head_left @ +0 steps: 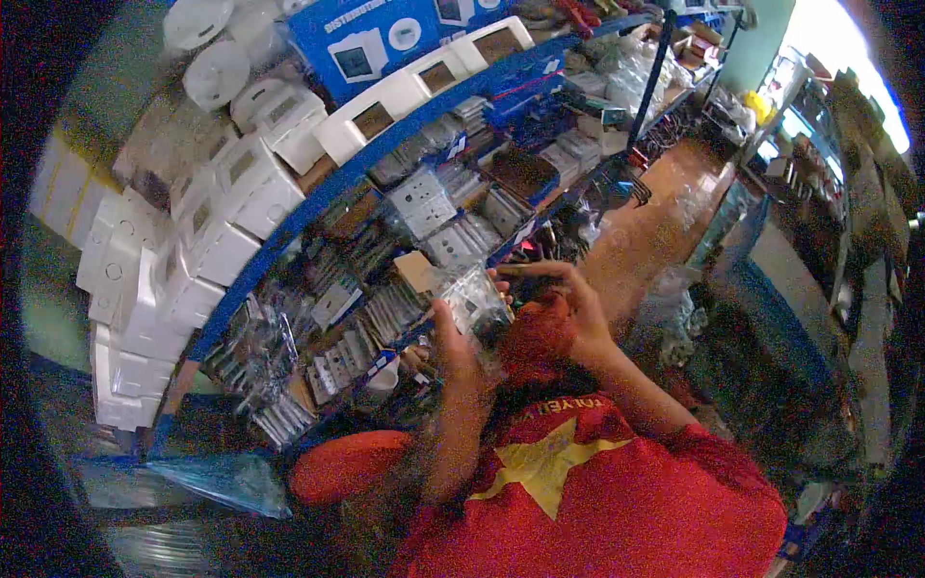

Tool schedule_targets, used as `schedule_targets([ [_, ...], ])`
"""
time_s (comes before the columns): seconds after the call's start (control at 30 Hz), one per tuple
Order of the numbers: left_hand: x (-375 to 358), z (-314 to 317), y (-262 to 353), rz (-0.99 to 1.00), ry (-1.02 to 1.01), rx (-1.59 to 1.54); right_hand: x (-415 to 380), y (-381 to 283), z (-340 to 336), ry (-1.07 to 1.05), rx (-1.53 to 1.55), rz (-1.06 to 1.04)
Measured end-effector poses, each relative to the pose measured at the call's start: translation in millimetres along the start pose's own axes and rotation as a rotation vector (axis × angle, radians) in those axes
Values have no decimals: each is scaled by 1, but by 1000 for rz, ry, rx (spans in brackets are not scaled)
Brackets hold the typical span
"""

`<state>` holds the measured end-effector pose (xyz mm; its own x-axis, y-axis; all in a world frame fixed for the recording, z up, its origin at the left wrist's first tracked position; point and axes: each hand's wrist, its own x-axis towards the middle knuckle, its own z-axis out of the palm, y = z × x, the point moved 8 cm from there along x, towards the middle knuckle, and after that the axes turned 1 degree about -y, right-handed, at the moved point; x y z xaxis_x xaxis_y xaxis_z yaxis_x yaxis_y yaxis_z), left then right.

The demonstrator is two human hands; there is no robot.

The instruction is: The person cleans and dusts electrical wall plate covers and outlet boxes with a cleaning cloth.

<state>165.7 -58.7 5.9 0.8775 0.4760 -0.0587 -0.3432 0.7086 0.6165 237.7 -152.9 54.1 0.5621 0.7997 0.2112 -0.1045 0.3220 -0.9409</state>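
My left hand (455,345) is closed on a clear plastic-wrapped packet (470,301) in front of my chest, the thumb along its near side. Inside the wrap a pale, shiny piece shows, with glare hiding its details. Just beyond the packet is a tan cardboard piece (414,273). My right hand (570,297) is at the packet's right side, its fingers bent and pressed together, pointing left to the packet's edge. What those fingers hold, if anything, I cannot tell.
A blue-edged shelf (289,212) curves ahead, with rows of wrapped plates (337,361) in compartments. White boxes (236,183) line its upper ledge beside a blue carton (356,48). A red rounded object (349,465) is at lower left. The brown floor (641,226) runs down an aisle.
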Motion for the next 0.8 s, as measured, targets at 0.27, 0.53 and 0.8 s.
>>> schedule_targets([
  [0.27, -7, -6, -34, -200, 104, -30, 14, 7, -7, 191, -274, -140],
  [0.53, -22, -59, -66, -317, 24, 584, 26, 17, -46, 211, -625, -11],
  [0.8, -41, 31, -26, -224, -141, 946, 25, 4, -88, 431, -478, -79],
])
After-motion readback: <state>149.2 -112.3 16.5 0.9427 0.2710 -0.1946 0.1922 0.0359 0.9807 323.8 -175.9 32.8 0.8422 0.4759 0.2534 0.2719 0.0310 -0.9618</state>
